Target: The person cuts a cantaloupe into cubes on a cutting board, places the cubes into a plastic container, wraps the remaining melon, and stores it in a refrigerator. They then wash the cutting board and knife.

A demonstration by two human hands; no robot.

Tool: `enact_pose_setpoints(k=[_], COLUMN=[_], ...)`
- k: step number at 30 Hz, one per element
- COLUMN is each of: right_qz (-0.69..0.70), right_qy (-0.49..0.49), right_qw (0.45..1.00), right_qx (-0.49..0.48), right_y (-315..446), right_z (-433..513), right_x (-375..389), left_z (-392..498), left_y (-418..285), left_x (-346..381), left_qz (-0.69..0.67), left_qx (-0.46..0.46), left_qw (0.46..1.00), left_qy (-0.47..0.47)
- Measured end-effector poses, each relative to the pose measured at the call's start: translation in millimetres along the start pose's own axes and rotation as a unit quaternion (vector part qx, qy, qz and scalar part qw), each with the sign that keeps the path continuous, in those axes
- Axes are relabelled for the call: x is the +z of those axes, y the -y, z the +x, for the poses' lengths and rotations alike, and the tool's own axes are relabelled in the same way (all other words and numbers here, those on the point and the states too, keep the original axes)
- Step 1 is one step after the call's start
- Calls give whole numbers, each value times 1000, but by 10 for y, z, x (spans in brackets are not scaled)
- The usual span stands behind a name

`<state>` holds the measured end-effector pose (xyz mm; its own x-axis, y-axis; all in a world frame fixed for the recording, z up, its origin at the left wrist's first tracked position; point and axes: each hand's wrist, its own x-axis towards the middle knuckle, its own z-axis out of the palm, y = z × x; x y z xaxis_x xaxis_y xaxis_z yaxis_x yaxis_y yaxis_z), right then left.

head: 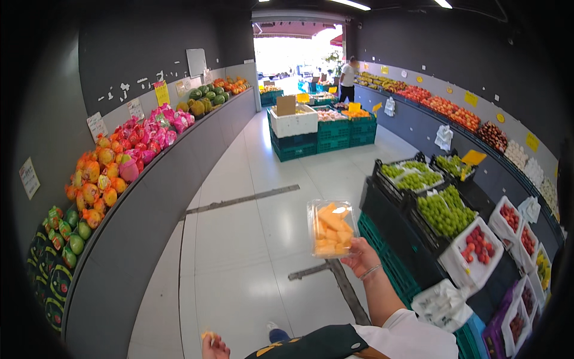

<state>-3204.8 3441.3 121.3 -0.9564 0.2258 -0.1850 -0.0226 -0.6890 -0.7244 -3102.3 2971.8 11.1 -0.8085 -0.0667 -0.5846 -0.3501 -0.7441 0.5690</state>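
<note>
My right hand (358,256) grips the lower right corner of a clear plastic clamshell box (310,224). Chunks of orange melon (332,229) fill much of the box, which is held up above the tiled floor. Low at the bottom edge, my left hand (216,348) has a small yellow-orange piece (208,334) at its fingertips. That piece looks like cut fruit, but it is too small to be sure. The picture's lower edge cuts off part of this hand.
Crates of green grapes (446,211) and a white foam box of red fruit (473,251) stand on my right. A long fruit shelf (148,197) lines the left wall. Stacked green crates (334,134) occupy the aisle ahead, with a person (347,80) beyond, near the bright doorway.
</note>
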Motion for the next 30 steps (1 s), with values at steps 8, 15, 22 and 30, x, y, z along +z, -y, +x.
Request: enact_pose_setpoints(k=[8,15,22,30], right_qz=[-2,14,-22,-38], right_qy=[-137,-246,-326,-181], right_qw=[988,964,939,976], right_qx=[65,-97,-111,-114], right_y=[-525,-341,-100,384], right_z=[1928,2983,4942,7892], right_x=[516,487,610,1869], left_z=[2360,4068,5611,7346], left_y=[-1202,-1896,-1886,-2761], left_x=[1337,3494,4567,4906], left_qz=[39,150,151,52], left_qx=[-65,-70,-164,-87], left_qw=[994,948,933,978], left_qy=[79,271,284,182])
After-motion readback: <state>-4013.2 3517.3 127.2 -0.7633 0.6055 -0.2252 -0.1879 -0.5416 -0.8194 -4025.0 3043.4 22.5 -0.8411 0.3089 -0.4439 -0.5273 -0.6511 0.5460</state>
